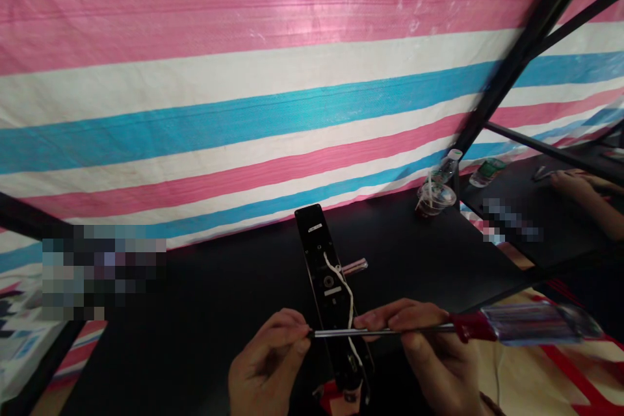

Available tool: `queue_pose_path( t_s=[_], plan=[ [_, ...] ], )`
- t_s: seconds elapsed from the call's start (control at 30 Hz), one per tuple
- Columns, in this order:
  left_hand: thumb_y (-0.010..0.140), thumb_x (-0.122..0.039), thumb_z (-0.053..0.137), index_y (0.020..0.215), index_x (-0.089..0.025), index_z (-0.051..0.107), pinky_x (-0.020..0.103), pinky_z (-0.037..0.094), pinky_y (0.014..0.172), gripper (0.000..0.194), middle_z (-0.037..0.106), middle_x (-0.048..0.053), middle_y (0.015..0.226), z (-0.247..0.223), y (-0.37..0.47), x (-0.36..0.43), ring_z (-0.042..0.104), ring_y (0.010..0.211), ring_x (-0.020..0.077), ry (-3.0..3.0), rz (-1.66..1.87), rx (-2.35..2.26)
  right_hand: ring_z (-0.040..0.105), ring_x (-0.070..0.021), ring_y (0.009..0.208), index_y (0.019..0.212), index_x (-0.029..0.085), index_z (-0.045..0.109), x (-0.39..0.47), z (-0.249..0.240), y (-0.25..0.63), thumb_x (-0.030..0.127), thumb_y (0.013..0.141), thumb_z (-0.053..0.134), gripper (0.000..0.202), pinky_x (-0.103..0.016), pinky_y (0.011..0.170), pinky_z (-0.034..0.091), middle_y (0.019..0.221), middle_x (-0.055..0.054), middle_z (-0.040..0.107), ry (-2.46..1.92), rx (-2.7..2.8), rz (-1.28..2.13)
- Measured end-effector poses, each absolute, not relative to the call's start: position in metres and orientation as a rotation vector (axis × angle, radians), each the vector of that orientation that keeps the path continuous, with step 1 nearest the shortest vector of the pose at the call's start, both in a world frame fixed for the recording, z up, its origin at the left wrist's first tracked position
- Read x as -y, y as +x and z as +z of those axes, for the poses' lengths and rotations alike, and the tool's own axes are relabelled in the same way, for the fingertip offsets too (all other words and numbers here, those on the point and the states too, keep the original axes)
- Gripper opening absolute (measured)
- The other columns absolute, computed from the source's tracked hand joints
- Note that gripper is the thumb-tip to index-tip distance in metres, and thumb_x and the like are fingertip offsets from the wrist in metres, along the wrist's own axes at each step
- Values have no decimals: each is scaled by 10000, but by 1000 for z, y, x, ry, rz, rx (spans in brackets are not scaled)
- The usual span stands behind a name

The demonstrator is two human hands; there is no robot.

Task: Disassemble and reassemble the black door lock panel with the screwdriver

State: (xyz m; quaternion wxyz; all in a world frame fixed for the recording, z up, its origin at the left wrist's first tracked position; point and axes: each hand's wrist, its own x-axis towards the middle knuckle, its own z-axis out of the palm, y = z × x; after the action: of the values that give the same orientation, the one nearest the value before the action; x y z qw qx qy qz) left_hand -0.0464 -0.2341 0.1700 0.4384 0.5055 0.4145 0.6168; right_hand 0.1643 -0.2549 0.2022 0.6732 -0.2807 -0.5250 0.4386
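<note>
My right hand [433, 344] grips a long screwdriver [517, 325] by its metal shaft. Its clear handle with a red collar points right, and the shaft lies nearly level. At the tip, my left hand [273, 357] is closed in a pinch; a small dark bit shows at the fingertips, too small to name. Below and behind the shaft lies a long black door lock panel [316, 244], its back facing up. A white cable [348, 292] runs down along it, and a lever handle [355, 266] sticks out to the right. Something red [336, 403] is under the panel's near end.
The panel rests on a black table [219, 286] against a striped tarp [244, 110]. A lidded plastic cup [436, 198] and a bottle [446, 166] stand at the back right by a metal post. Beyond, another person's hands [575, 185] are over a second table.
</note>
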Motion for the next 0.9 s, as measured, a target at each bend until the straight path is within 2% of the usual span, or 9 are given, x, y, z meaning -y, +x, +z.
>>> queue_pose_path(
  t_s=[0.13, 0.4, 0.53, 0.77, 0.9],
  plan=[
    [726, -103, 766, 806, -227, 790, 239, 578, 626, 149, 709, 64, 776, 176, -49, 234, 682, 774, 189, 1359, 1504, -1016, 738, -240, 934, 1027, 261, 691, 252, 188, 165, 230, 976, 547, 156, -401, 845, 617, 966, -62, 727, -664, 1036, 1102],
    [702, -105, 778, 865, -228, 784, 198, 592, 658, 204, 751, 45, 800, 177, -48, 235, 720, 718, 160, 1321, 1478, -1196, 737, -234, 922, 990, 233, 721, 244, 180, 164, 236, 947, 603, 125, -360, 804, 628, 930, -70, 719, -658, 916, 1153],
    [689, -96, 780, 777, -204, 761, 184, 584, 623, 140, 740, 40, 765, 187, -44, 236, 714, 698, 160, 1381, 1466, -1196, 742, -214, 898, 978, 232, 726, 242, 179, 164, 242, 946, 608, 123, -310, 764, 631, 906, -64, 723, -644, 896, 1166],
    [699, -64, 764, 701, -206, 745, 193, 568, 583, 144, 713, 36, 683, 197, -45, 231, 691, 679, 163, 1442, 1472, -1077, 714, -258, 1015, 1045, 259, 698, 250, 179, 176, 231, 972, 557, 161, -402, 853, 601, 1018, -84, 736, -655, 1113, 1173],
    [690, -112, 791, 677, -197, 749, 225, 560, 563, 96, 698, 47, 634, 187, -47, 233, 677, 652, 175, 1331, 1415, -979, 723, -253, 991, 1064, 278, 689, 251, 187, 180, 239, 982, 541, 173, -437, 869, 597, 1028, -74, 745, -601, 1186, 1191]
  ],
)
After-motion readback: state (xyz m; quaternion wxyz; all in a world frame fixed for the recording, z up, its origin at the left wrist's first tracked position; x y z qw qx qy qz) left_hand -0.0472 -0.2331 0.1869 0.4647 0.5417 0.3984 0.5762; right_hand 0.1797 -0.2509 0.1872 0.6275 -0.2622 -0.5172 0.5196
